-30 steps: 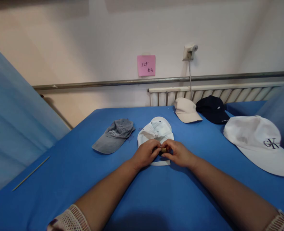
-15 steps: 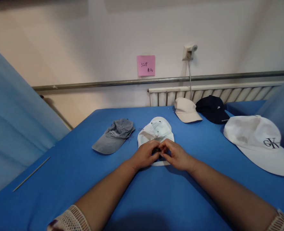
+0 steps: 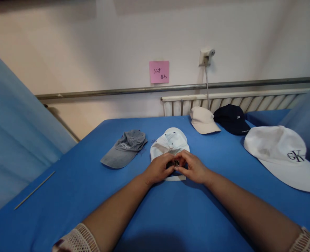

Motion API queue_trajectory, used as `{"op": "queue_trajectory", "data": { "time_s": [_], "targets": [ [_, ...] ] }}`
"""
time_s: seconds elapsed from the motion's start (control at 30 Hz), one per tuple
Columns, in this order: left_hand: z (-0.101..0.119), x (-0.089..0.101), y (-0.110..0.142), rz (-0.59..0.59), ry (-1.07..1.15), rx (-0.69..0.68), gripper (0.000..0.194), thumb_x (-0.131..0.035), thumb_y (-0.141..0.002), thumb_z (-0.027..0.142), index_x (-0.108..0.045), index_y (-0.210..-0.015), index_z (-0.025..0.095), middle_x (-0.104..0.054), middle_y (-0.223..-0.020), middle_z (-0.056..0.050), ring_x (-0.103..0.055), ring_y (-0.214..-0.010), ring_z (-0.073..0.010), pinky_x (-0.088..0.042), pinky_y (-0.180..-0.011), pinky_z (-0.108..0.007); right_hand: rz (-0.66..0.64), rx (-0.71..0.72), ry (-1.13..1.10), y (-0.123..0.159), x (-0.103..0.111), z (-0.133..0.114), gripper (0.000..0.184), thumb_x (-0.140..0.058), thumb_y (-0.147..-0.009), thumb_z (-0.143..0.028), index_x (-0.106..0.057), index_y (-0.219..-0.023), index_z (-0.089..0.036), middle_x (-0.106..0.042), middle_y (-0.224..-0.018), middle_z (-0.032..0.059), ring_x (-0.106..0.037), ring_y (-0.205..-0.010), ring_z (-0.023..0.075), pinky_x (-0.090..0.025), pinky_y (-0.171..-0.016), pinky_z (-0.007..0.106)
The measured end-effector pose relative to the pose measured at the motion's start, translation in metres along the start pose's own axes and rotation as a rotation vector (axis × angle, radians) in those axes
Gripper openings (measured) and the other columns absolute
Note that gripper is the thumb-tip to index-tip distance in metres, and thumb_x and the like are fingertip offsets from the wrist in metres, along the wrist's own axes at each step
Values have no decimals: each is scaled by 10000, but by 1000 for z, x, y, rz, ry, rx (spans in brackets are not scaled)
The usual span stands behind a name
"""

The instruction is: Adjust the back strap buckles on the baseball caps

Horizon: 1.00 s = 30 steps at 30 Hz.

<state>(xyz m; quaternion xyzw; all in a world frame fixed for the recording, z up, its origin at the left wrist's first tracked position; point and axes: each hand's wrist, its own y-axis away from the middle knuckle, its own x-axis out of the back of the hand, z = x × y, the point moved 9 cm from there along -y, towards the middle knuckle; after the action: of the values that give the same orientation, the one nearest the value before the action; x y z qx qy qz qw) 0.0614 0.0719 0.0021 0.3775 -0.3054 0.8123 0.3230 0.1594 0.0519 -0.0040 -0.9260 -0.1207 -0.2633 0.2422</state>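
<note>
A white cap (image 3: pixel 170 140) lies at the middle of the blue-covered table, its crown away from me and its pale strap (image 3: pixel 176 178) toward me. Over the cap's near opening, my left hand (image 3: pixel 160 168) and my right hand (image 3: pixel 193 168) meet with fingertips pinched together. Between them shows a small, dark, shiny piece, which looks like a metal buckle (image 3: pixel 176 162). My fingers cover part of it and of the cap's rear edge. To the left sits a grey cap (image 3: pixel 124 148), brim toward the front left.
A beige cap (image 3: pixel 203 119) and a navy cap (image 3: pixel 231 119) stand at the back right, beside a radiator (image 3: pixel 236 96). A large white cap (image 3: pixel 278 150) is at the right. A thin stick (image 3: pixel 34 190) lies on the left. Blue curtains (image 3: pixel 18 140) hang at both sides.
The fingers of my right hand have shifted slightly, so the shiny buckle-like piece shows more between my hands. The caps stay in place.
</note>
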Motion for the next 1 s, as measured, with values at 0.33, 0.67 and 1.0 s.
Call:
{"op": "queue_trajectory", "data": {
  "time_s": [0.33,0.67,1.0],
  "targets": [
    [-4,1,1,43,14,35,127,-602,-842,276,-598,-933,188,-646,-905,-33,-590,-828,-173,-461,-767,-293,-7,55,66,0,-2,-3,173,-615,-850,-199,-565,-1011,-238,-516,-850,5,-525,-770,160,-438,-684,285],
    [-4,0,1,47,-4,34,133,-602,-867,314,-615,-913,189,-653,-935,-40,-603,-849,-169,-467,-781,-283,-41,-65,-32,1,1,9,143,-623,-826,-211,-557,-952,-220,-599,-758,-22,-550,-658,134,-432,-610,254],
    [12,-1,0,10,-1,-87,183,-541,-881,187,-636,-1034,222,-650,-1091,-53,-589,-1036,-186,-464,-928,-317,-62,-39,52,2,15,8,121,-607,-818,-181,-589,-933,-215,-638,-817,3,-582,-711,150,-463,-675,278]
  ]
}}
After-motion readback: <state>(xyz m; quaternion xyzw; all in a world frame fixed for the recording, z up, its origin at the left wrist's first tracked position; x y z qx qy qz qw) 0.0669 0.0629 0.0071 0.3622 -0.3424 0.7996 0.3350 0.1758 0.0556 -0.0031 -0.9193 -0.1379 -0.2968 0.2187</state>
